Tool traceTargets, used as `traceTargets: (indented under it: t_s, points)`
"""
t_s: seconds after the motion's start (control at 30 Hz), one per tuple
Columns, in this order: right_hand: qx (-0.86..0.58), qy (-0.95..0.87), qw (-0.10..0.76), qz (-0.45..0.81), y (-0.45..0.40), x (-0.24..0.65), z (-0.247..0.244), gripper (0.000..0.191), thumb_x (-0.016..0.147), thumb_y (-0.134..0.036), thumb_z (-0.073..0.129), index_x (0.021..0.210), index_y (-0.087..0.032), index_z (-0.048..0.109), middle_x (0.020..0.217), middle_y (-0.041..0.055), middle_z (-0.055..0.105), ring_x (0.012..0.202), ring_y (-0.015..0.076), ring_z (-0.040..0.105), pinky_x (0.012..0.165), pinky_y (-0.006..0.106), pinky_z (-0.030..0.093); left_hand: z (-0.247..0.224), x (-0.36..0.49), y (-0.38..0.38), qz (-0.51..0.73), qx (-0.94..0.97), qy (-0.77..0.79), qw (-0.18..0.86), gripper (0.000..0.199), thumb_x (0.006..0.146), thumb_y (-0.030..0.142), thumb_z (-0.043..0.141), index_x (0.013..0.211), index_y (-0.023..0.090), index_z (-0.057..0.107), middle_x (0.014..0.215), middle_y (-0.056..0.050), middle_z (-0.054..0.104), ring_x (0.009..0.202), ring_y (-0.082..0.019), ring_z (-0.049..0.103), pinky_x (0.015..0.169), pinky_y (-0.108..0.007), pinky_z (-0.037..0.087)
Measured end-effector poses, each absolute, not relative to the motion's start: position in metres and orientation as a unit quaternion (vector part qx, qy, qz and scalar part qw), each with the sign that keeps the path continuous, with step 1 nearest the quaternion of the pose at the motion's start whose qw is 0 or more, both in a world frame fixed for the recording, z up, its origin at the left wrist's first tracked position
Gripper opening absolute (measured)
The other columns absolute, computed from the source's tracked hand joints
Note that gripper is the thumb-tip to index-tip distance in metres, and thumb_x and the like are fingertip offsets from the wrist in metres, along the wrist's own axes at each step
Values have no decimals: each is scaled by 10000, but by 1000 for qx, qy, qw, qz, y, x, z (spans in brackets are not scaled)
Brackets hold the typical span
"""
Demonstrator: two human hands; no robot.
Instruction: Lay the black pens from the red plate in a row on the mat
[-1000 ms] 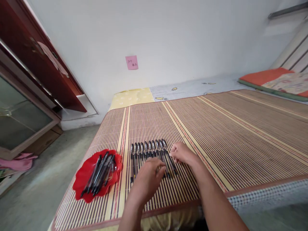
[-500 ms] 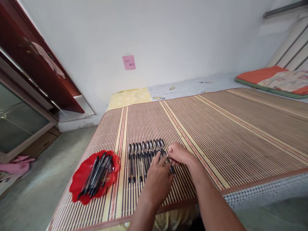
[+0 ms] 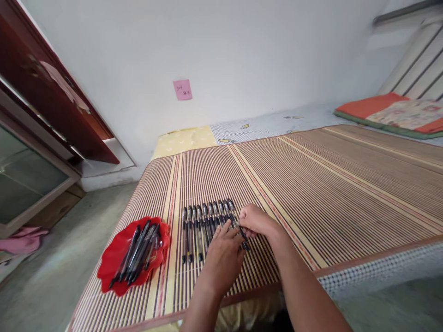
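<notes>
Several black-capped pens (image 3: 199, 230) lie side by side in a row on the striped bamboo mat (image 3: 277, 184). My left hand (image 3: 224, 258) rests over the lower right part of the row, fingers apart, hiding some pen ends. At the right end of the row, my right hand (image 3: 253, 221) has its fingers bent together against the rightmost pen (image 3: 243, 235); whether anything is pinched between them is hidden. Left of the row sits a red scalloped dish (image 3: 112, 258) holding more pens (image 3: 140, 251).
A yellow cloth (image 3: 183, 140) and a patterned sheet (image 3: 259, 127) show beyond the mat. Folded orange and floral bedding (image 3: 387, 110) lies at the back right. A pink note (image 3: 182, 89) is on the wall. The mat's front edge runs below my hands.
The view has shifted slightly. The rightmost pen's lower end sits nearer the row, and my right hand has stayed beside it. My left hand remains over the pens.
</notes>
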State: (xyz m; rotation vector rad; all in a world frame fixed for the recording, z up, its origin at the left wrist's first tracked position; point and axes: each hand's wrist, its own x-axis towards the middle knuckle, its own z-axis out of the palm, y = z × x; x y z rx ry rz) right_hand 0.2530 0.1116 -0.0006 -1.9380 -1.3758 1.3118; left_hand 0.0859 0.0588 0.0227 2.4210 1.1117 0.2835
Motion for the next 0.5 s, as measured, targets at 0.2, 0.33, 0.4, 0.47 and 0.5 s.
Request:
traceTargets:
  t_s: [0.2,0.33,0.4,0.47,0.5]
  points:
    - [-698,-489,212,479,112,252,-2,255,795,-45,608,575,-164,561,437,-6,606,379,107,599,403,150,452,19,85,63,129,877,392,247,304,946,114,515,1196,206,660,1354,-63,658,1458,-247,399,1229,-502,281]
    - [-697,-490,209,480,113,251,-4,267,794,-51,615,561,-170,562,433,0,604,381,120,601,409,168,462,17,87,63,143,888,362,246,314,986,119,437,1150,234,680,1303,-52,676,1331,-201,541,1209,-468,310]
    - [-697,-489,211,480,113,250,-4,280,800,-51,609,558,-177,547,429,0,601,383,123,598,403,171,457,17,87,63,138,895,349,239,324,992,110,420,1103,238,696,1256,-48,692,1256,-194,591,1203,-481,307]
    - [-698,-487,213,480,112,250,-4,290,804,-50,603,556,-182,532,428,1,599,383,123,594,397,169,449,18,87,63,131,899,348,232,319,990,100,418,1048,228,704,1201,-48,709,1189,-192,626,1199,-494,300]
    - [-698,-487,213,480,112,250,-4,291,805,-51,603,556,-183,528,425,2,598,384,122,593,396,167,447,18,87,63,127,900,349,229,317,989,95,416,1021,221,705,1176,-48,716,1162,-190,637,1200,-498,295]
